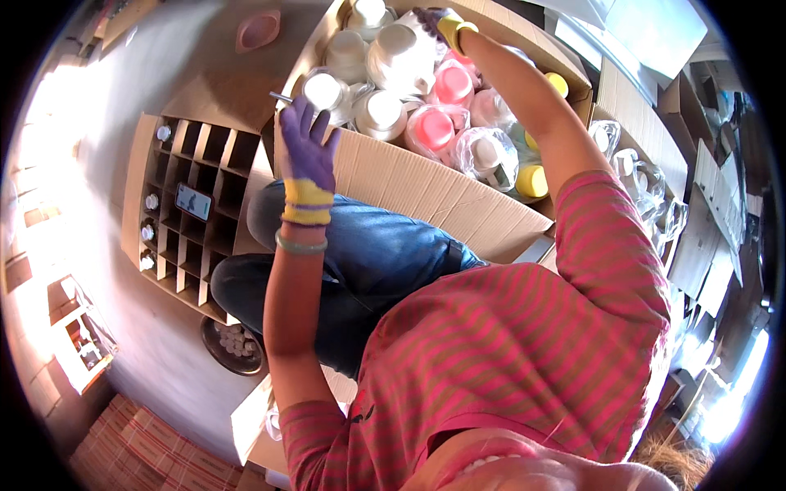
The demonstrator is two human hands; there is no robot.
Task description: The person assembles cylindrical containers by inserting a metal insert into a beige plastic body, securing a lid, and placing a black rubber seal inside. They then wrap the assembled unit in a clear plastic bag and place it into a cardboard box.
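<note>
My left hand (308, 147), in a purple glove with a yellow cuff, is at the near left corner of a big cardboard box (401, 184). Its fingers are spread, and a thin grey stick (281, 97) pokes out by the fingertips; whether it is held is unclear. Across the box reaches my right hand (442, 26), gloved alike, its fingers bent onto the far side of a white bottle (399, 56) in clear plastic. Around it stand white-capped bottles (381, 113), pink bottles (434, 129) and a yellow cap (532, 181), many of them bagged.
At the left lies a divided carton (184, 221) with a few small bottles in its cells and a phone (193, 201) on top. Below it is a dark bowl (233, 344) of pale round pieces. More bagged bottles (643, 180) fill a box at the right. A pink basin (258, 31) is behind.
</note>
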